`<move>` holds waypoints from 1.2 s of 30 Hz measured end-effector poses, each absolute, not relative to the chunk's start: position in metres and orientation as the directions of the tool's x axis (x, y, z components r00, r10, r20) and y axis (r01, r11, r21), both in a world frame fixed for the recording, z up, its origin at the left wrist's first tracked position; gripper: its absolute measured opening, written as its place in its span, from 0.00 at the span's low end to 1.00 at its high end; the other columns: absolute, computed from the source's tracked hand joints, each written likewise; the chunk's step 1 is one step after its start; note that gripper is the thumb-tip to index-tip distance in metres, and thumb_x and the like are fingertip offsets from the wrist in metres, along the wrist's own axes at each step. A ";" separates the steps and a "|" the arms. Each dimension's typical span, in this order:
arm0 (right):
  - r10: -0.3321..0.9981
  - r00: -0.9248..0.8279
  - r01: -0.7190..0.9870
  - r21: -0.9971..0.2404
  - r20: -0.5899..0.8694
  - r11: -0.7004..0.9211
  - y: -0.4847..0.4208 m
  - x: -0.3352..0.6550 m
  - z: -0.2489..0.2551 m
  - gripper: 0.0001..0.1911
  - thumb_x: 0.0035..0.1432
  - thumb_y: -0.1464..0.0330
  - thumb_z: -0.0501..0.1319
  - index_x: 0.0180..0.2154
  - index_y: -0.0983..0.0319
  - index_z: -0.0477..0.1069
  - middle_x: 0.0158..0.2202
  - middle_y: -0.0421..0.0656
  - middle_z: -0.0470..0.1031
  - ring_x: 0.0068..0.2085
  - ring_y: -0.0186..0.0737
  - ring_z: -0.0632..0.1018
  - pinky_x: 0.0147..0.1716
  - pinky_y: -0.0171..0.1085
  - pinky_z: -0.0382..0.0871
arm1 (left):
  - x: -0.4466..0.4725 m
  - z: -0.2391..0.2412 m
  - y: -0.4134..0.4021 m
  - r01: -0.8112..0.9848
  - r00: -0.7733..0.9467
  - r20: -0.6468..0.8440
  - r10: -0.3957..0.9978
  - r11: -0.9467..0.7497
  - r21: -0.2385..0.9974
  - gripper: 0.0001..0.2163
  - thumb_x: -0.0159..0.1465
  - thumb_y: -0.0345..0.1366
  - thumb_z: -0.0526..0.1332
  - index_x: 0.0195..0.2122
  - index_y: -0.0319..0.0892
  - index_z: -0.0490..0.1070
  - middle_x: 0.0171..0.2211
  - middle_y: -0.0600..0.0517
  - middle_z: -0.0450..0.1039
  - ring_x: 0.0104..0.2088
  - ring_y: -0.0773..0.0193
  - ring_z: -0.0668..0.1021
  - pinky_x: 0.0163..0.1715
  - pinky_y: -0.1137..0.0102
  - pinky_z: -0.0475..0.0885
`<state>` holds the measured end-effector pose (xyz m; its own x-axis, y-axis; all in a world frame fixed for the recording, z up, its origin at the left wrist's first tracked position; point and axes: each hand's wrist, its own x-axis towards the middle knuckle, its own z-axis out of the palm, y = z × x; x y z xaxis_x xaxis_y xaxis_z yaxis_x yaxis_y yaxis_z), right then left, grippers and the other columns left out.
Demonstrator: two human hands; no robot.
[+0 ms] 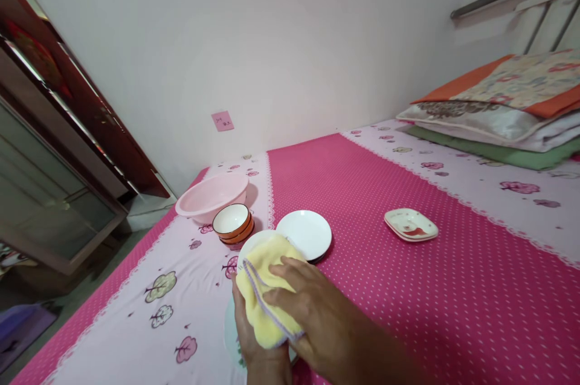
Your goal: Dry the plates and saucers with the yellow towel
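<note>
My left hand (258, 346) grips a white plate (250, 242) from below and the left side, tilted up toward me. Over the plate's face lies a yellow cloth (260, 282) with a purple edge, which my right hand (308, 300) holds and presses down. The cloth hides most of that plate. Below my hands rests a pale plate (231, 336) with a green pattern, partly covered. Just beyond, a small stack with a white plate (306, 232) on top sits on the bed. Stacked orange bowls (232, 222) with white insides stand to the left.
A pink basin (211, 196) is behind the bowls. Two squarish patterned dishes (411, 225) lie stacked to the right on the pink bedspread (453, 288). Folded bedding (498, 107) is piled at the far right. A pink note (222, 121) sticks to the wall.
</note>
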<state>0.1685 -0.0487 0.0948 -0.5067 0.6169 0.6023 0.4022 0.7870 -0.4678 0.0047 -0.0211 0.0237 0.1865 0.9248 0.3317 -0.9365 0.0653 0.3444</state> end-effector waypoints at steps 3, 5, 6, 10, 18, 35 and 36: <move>0.665 -0.503 0.466 -0.475 0.553 0.747 -0.050 0.155 0.101 0.12 0.68 0.71 0.63 0.51 0.59 0.79 0.59 0.50 0.78 0.63 0.55 0.74 0.65 0.55 0.67 | 0.002 0.016 -0.023 -0.940 0.159 0.230 0.960 0.076 0.332 0.29 0.73 0.59 0.47 0.58 0.46 0.77 0.49 0.45 0.84 0.56 0.55 0.81 0.63 0.61 0.70; 0.696 -0.495 0.503 -0.482 0.520 0.717 -0.047 0.148 0.107 0.11 0.69 0.72 0.63 0.51 0.58 0.79 0.60 0.49 0.77 0.65 0.55 0.72 0.66 0.56 0.66 | 0.007 0.018 -0.024 -0.945 0.111 0.152 0.982 0.056 0.323 0.29 0.73 0.59 0.47 0.60 0.48 0.75 0.47 0.46 0.84 0.53 0.57 0.83 0.61 0.61 0.73; 0.706 -0.493 0.512 -0.487 0.508 0.708 -0.045 0.146 0.108 0.12 0.69 0.73 0.63 0.52 0.58 0.79 0.61 0.49 0.76 0.66 0.55 0.71 0.67 0.56 0.65 | 0.011 0.022 -0.024 -0.948 0.080 0.113 0.990 0.040 0.317 0.28 0.73 0.58 0.47 0.61 0.49 0.75 0.47 0.46 0.85 0.51 0.58 0.84 0.58 0.62 0.74; 0.726 -0.449 0.533 -0.496 0.521 0.686 -0.032 0.148 0.109 0.15 0.70 0.72 0.61 0.55 0.59 0.77 0.63 0.49 0.74 0.67 0.55 0.68 0.69 0.55 0.61 | 0.032 0.045 -0.024 -0.943 -0.045 -0.063 0.997 -0.022 0.333 0.24 0.74 0.53 0.50 0.60 0.47 0.76 0.50 0.45 0.84 0.50 0.58 0.84 0.55 0.65 0.76; 0.822 -0.339 0.663 -0.503 0.457 0.554 -0.013 0.163 0.089 0.13 0.70 0.75 0.59 0.51 0.58 0.77 0.60 0.51 0.74 0.63 0.56 0.70 0.60 0.54 0.67 | 0.050 0.059 -0.024 -0.892 -0.179 -0.078 0.981 -0.129 0.433 0.21 0.72 0.50 0.57 0.58 0.45 0.77 0.57 0.42 0.80 0.57 0.49 0.80 0.61 0.54 0.73; 0.955 0.031 -0.030 -0.955 0.295 0.296 -0.001 0.236 0.109 0.17 0.61 0.56 0.63 0.45 0.61 0.77 0.32 0.42 0.80 0.32 0.46 0.79 0.28 0.38 0.72 | 0.038 0.062 -0.016 -0.863 -0.327 -0.278 0.903 -0.165 0.478 0.23 0.75 0.52 0.48 0.55 0.49 0.79 0.53 0.46 0.83 0.52 0.50 0.83 0.54 0.50 0.78; 0.945 0.104 0.003 -0.950 0.309 0.311 0.004 0.237 0.105 0.16 0.61 0.56 0.63 0.44 0.60 0.77 0.31 0.41 0.80 0.32 0.46 0.79 0.28 0.38 0.72 | 0.037 0.061 -0.015 -0.869 -0.324 -0.309 0.894 -0.151 0.472 0.23 0.75 0.52 0.48 0.55 0.50 0.79 0.54 0.47 0.82 0.53 0.50 0.83 0.54 0.51 0.78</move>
